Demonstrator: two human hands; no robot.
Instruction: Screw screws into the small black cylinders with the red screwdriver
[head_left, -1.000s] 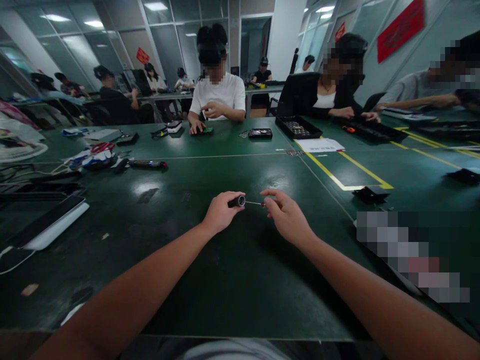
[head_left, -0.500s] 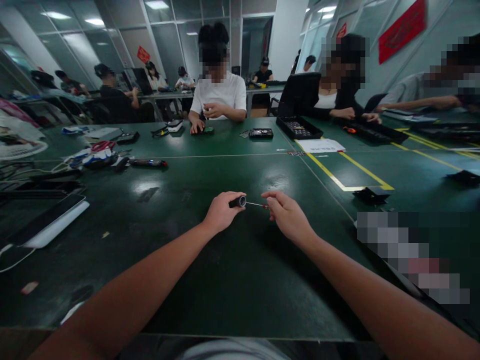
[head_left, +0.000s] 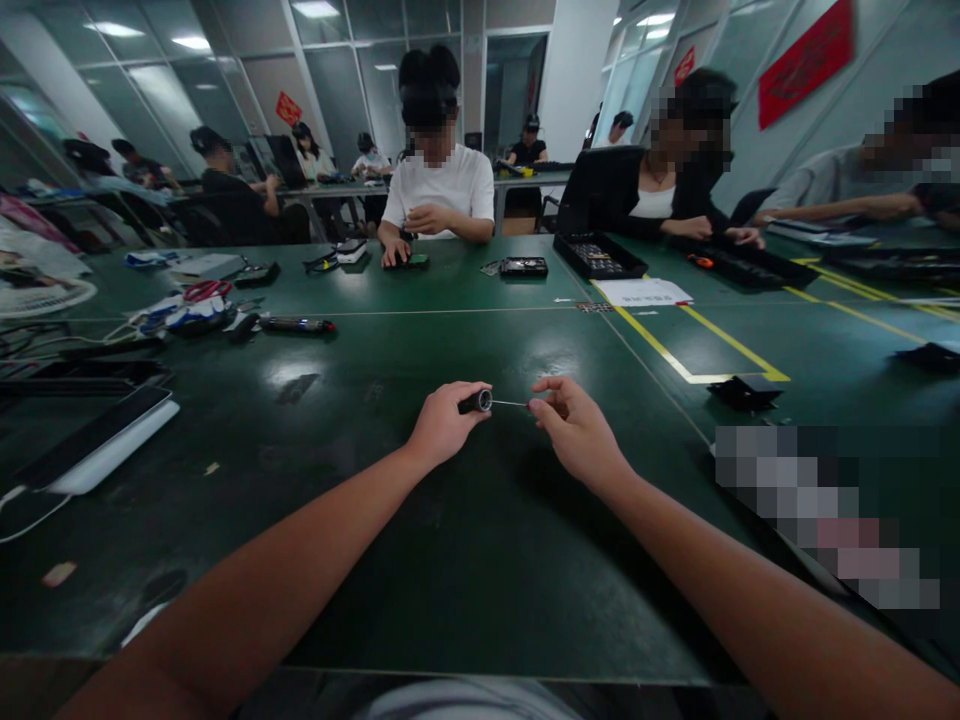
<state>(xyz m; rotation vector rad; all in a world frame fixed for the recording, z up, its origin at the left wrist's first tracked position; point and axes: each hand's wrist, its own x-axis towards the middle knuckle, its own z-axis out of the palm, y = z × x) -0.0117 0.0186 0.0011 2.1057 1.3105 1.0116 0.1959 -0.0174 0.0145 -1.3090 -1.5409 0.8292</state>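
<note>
My left hand (head_left: 437, 428) is closed around a short black cylinder (head_left: 472, 402), and the cylinder's round, grey-rimmed end faces me. My right hand (head_left: 583, 432) pinches a thin screwdriver (head_left: 510, 404) by its small handle, mostly hidden behind the thumb and fingers. The slim metal shaft points left and its tip meets the cylinder near the rim. Whether the tip is inside the cylinder or only touching it, I cannot tell. Both hands are held above the green table (head_left: 465, 560).
On the left lie a black-and-white device (head_left: 112, 445) with a cable, a dark pen-shaped tool (head_left: 296, 326) and a tangle of gloves and wires (head_left: 196, 308). A small black part (head_left: 744, 391) sits to the right. Across the table a person (head_left: 439, 185) handles a green board.
The fingers of my right hand have shifted and opened a little around the screwdriver's handle, now covering more of it. My left hand and the cylinder have stayed in place.
</note>
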